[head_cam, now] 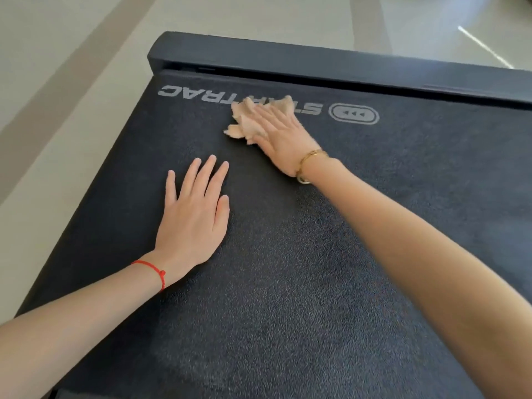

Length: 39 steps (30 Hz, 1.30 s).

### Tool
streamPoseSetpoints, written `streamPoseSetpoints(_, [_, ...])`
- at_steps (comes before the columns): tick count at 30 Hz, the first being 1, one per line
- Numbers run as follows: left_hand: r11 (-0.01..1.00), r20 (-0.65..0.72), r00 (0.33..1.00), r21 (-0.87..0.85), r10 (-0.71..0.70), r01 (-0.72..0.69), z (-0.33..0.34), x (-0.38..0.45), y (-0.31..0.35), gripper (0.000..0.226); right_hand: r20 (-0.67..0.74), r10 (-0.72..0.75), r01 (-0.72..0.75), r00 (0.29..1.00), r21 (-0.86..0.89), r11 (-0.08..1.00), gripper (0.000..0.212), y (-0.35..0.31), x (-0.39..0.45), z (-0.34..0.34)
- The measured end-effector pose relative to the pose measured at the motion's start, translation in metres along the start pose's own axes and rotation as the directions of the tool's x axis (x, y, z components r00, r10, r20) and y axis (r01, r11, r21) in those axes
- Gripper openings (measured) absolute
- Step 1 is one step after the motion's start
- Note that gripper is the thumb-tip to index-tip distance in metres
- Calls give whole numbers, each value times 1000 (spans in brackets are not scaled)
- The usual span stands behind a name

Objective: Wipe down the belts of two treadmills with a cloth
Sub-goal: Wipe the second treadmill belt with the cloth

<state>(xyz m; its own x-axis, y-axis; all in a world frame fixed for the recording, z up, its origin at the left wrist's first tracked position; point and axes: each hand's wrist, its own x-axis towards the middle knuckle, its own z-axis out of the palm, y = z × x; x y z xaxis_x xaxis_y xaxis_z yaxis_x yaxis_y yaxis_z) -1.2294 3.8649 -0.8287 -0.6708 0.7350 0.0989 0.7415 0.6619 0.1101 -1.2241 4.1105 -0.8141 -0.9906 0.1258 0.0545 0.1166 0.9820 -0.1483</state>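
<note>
A dark textured treadmill belt (288,283) fills most of the view, with grey STAR TRAC lettering near its far end. My right hand (283,136) presses flat on a crumpled beige cloth (244,122) that lies over the middle of the lettering. The cloth sticks out to the left and beyond my fingers. My left hand (193,214) rests palm down on the bare belt, fingers spread, nearer me and to the left of the cloth. It holds nothing.
A dark plastic end cover (316,59) runs across the far edge of the belt. Beyond it and to the left lies a pale tiled floor (72,82) with darker stripes. The belt's left edge drops to the floor.
</note>
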Motion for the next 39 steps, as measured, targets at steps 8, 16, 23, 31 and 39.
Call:
streamPoseSetpoints(8, [1000, -8, 1000, -28, -15, 15, 1, 2, 0, 62, -66, 438, -437, 897, 27, 899, 60, 80, 33, -3])
streamPoseSetpoints(16, [998, -10, 1000, -66, -9, 8, -1, 2, 0, 63, -43, 35, -34, 998, 19, 999, 55, -18, -35, -1])
streamPoseSetpoints(23, [997, 3, 1000, -73, -11, 11, -1, 3, 0, 57, -108, 376, -381, 920, -31, 924, 52, 87, -103, -22])
streamPoseSetpoints(31, [997, 7, 1000, -71, -20, 20, -2, 3, 3, 56, -109, 144, -152, 984, -68, 986, 49, -26, -162, -31])
streamPoseSetpoints(39, [996, 66, 997, -83, -34, 39, -5, -7, 16, 57, -99, 238, -242, 966, -27, 970, 55, 31, -222, -20])
